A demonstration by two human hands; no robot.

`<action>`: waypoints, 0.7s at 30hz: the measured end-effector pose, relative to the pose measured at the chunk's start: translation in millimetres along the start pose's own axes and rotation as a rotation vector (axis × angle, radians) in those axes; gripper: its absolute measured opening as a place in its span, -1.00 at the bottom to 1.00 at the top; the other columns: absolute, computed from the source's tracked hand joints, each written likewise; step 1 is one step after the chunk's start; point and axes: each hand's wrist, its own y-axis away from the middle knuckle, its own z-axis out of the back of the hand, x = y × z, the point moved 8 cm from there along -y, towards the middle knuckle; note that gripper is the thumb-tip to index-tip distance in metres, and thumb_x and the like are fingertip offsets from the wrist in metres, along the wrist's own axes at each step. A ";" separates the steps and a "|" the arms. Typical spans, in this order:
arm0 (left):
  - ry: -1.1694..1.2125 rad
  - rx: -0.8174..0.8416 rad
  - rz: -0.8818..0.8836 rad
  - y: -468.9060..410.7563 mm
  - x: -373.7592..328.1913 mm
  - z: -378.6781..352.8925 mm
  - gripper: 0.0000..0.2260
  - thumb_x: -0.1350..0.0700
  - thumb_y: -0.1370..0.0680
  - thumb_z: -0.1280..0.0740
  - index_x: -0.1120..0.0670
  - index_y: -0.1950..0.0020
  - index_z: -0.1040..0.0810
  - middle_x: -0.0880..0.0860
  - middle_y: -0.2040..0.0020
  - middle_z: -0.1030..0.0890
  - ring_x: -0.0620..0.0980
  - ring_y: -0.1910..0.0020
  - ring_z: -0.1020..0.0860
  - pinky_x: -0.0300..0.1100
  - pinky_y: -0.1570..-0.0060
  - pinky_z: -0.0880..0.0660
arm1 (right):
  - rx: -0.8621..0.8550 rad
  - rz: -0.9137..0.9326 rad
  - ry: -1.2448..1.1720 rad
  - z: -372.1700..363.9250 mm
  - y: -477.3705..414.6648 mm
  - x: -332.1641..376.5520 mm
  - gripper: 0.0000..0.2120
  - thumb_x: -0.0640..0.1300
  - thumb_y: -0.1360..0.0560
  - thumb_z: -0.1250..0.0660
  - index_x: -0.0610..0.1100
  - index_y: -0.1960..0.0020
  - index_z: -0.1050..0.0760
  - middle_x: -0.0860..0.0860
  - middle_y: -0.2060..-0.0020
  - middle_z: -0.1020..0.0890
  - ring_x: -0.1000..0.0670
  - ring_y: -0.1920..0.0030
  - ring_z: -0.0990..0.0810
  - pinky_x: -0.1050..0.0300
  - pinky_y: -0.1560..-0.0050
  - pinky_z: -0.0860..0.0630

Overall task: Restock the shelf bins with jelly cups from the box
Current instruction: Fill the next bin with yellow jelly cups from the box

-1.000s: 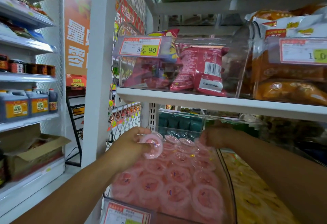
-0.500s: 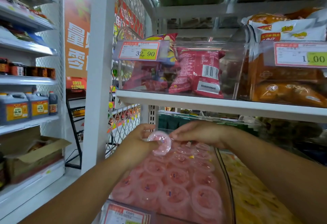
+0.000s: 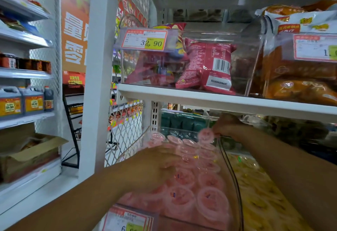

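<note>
While the right hand (image 3: 228, 125) reaches to the back of the clear shelf bin (image 3: 230, 165), its fingertips pinch a pink jelly cup (image 3: 206, 135), tilted on edge just above the rear row. The left hand (image 3: 155, 168) lies over the packed jelly cups (image 3: 209, 181) nearer the front; blur hides whether its fingers grip one or merely rest there. Yellow goods (image 3: 259, 185) fill the neighbouring bin on the right

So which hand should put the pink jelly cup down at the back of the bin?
The right hand, probably. It pinches the jelly cup right over the back of the bin, while the left hand sits blurred over the nearer cups.
</note>
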 end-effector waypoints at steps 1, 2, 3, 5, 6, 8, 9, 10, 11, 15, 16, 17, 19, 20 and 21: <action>-0.042 0.035 0.004 -0.8 0.7 -4.8 -0.62 -0.01 -0.68 -0.08 -0.20 -0.50 -0.25 -0.23 -0.54 -0.15 -0.29 -0.49 -0.01 -0.56 -0.25 0.20 | 0.000 -0.019 0.031 -4.5 -3.9 -2.8 -0.72 -0.27 -0.43 -0.40 -0.12 0.32 -0.31 -0.08 0.26 -0.49 -0.01 0.26 -0.49 0.23 0.43 -0.34; -0.064 0.063 0.014 -1.4 1.0 -7.4 -0.62 -0.03 -0.68 -0.06 -0.22 -0.51 -0.22 -0.23 -0.55 -0.11 -0.26 -0.51 0.02 -0.47 -0.31 0.17 | -0.003 -0.027 0.049 -8.0 -6.7 -3.6 -0.76 -0.26 -0.46 -0.37 -0.15 0.29 -0.34 -0.10 0.23 -0.50 -0.02 0.24 -0.51 0.21 0.37 -0.39; -0.064 0.084 0.028 -2.8 3.6 -9.9 -0.62 -0.04 -0.68 -0.07 -0.22 -0.51 -0.22 -0.23 -0.55 -0.11 -0.25 -0.52 0.02 -0.42 -0.35 0.13 | 0.001 -0.035 0.071 -11.0 -8.6 -4.2 -0.80 -0.24 -0.50 -0.33 -0.18 0.25 -0.37 -0.11 0.23 -0.50 -0.02 0.22 -0.51 0.18 0.29 -0.42; 0.010 0.083 0.052 -3.2 8.6 -8.8 -0.63 -0.01 -0.67 -0.13 -0.21 -0.48 -0.28 -0.24 -0.53 -0.16 -0.24 -0.51 -0.06 -0.42 -0.34 0.05 | -0.024 -0.024 0.156 -13.0 -11.9 -4.5 -0.87 -0.17 -0.54 -0.27 -0.17 0.17 -0.41 -0.09 0.23 -0.50 -0.05 0.18 -0.50 0.15 0.13 -0.47; 0.060 0.069 0.060 -2.0 10.1 -6.7 -0.63 0.01 -0.66 -0.16 -0.20 -0.47 -0.31 -0.24 -0.52 -0.20 -0.25 -0.49 -0.12 -0.46 -0.31 0.00 | -0.033 -0.010 0.222 -14.5 -13.3 -5.0 -0.88 -0.13 -0.54 -0.25 -0.15 0.15 -0.42 -0.10 0.19 -0.52 -0.06 0.15 -0.50 0.14 0.05 -0.49; 0.126 0.024 0.068 1.2 13.0 -1.7 -0.62 0.05 -0.65 -0.20 -0.16 -0.46 -0.34 -0.23 -0.50 -0.23 -0.31 -0.42 -0.23 -0.54 -0.28 -0.08 | -0.012 0.013 0.317 -20.7 -14.9 -7.1 -0.84 -0.06 -0.53 -0.23 -0.15 0.12 -0.46 -0.10 0.09 -0.58 -0.06 0.13 -0.51 0.12 -0.03 -0.50; 0.142 0.003 0.064 3.5 13.5 -0.3 -0.61 0.07 -0.64 -0.21 -0.12 -0.47 -0.34 -0.23 -0.49 -0.25 -0.36 -0.37 -0.26 -0.60 -0.23 -0.12 | 0.018 0.011 0.332 -23.7 -14.3 -9.8 -0.81 -0.05 -0.53 -0.23 -0.16 0.08 -0.51 -0.09 0.07 -0.60 -0.06 0.11 -0.53 0.10 -0.05 -0.51; 0.161 -0.020 0.056 5.9 11.8 1.4 -0.61 0.09 -0.64 -0.21 -0.09 -0.48 -0.34 -0.23 -0.46 -0.28 -0.40 -0.31 -0.27 -0.67 -0.15 -0.14 | 0.044 0.010 0.327 -24.8 -13.4 -11.8 -0.78 -0.03 -0.54 -0.23 -0.16 0.01 -0.55 -0.09 0.05 -0.61 -0.06 0.07 -0.56 0.09 -0.07 -0.52; 0.186 -0.041 0.054 8.2 10.7 2.6 -0.61 0.11 -0.64 -0.21 -0.06 -0.47 -0.35 -0.23 -0.44 -0.31 -0.43 -0.27 -0.29 -0.71 -0.07 -0.16 | 0.066 0.019 0.305 -24.1 -11.0 -11.5 -0.75 -0.03 -0.56 -0.22 -0.16 -0.04 -0.57 -0.10 0.03 -0.62 -0.06 0.04 -0.57 0.08 -0.08 -0.52; 0.261 -0.159 0.014 18.5 -5.8 10.3 -0.66 0.17 -0.61 -0.26 -0.15 -0.34 -0.45 -0.31 -0.35 -0.37 -0.45 -0.25 -0.39 -0.58 -0.14 -0.31 | 0.095 0.072 0.028 -0.1 27.6 -5.8 -0.73 -0.02 -0.61 -0.13 -0.14 0.05 -0.52 -0.14 0.02 -0.57 -0.10 0.01 -0.56 0.14 0.03 -0.42; 0.269 -0.189 -0.001 23.2 -13.4 12.7 -0.67 0.15 -0.61 -0.27 -0.19 -0.31 -0.46 -0.37 -0.30 -0.36 -0.55 -0.17 -0.39 -0.61 -0.09 -0.31 | 0.094 0.113 -0.026 8.2 44.3 -3.1 -0.70 -0.03 -0.63 -0.11 -0.18 -0.01 -0.54 -0.15 -0.02 -0.58 -0.12 -0.07 -0.56 0.14 -0.01 -0.41; 0.288 -0.222 -0.015 30.0 -23.3 15.5 -0.68 0.14 -0.61 -0.27 -0.23 -0.28 -0.46 -0.42 -0.25 -0.36 -0.64 -0.07 -0.37 -0.66 -0.02 -0.29 | 0.068 0.177 -0.094 18.1 64.9 0.5 -0.69 -0.04 -0.65 -0.12 -0.19 -0.13 -0.56 -0.14 -0.12 -0.59 -0.10 -0.16 -0.54 0.16 -0.09 -0.40; 0.335 -0.337 -0.048 49.4 -46.7 20.2 -0.70 0.10 -0.60 -0.28 -0.30 -0.19 -0.49 -0.44 -0.18 -0.43 -0.65 -0.04 -0.37 -0.68 0.03 -0.27 | -0.011 0.246 -0.323 37.1 114.1 -2.0 -0.71 -0.05 -0.62 -0.20 -0.09 -0.27 -0.54 0.00 -0.24 -0.57 0.05 -0.20 -0.52 0.26 -0.13 -0.37; 0.359 -0.401 -0.065 62.3 -60.1 18.4 -0.74 0.07 -0.59 -0.29 -0.30 -0.14 -0.53 -0.42 -0.15 -0.50 -0.59 -0.09 -0.40 -0.65 0.00 -0.27 | -0.051 0.265 -0.436 43.2 141.0 -8.3 -0.73 -0.05 -0.61 -0.23 -0.04 -0.27 -0.55 0.07 -0.19 -0.59 0.15 -0.12 -0.54 0.33 -0.07 -0.38; 0.406 -0.441 -0.082 76.3 -71.7 11.7 -0.78 0.03 -0.57 -0.29 -0.29 -0.11 -0.57 -0.40 -0.12 -0.55 -0.52 -0.12 -0.43 -0.62 -0.04 -0.30 | -0.073 0.275 -0.540 45.3 169.2 -15.8 -0.76 -0.05 -0.60 -0.25 0.01 -0.23 -0.56 0.13 -0.09 -0.61 0.24 0.02 -0.55 0.38 0.05 -0.40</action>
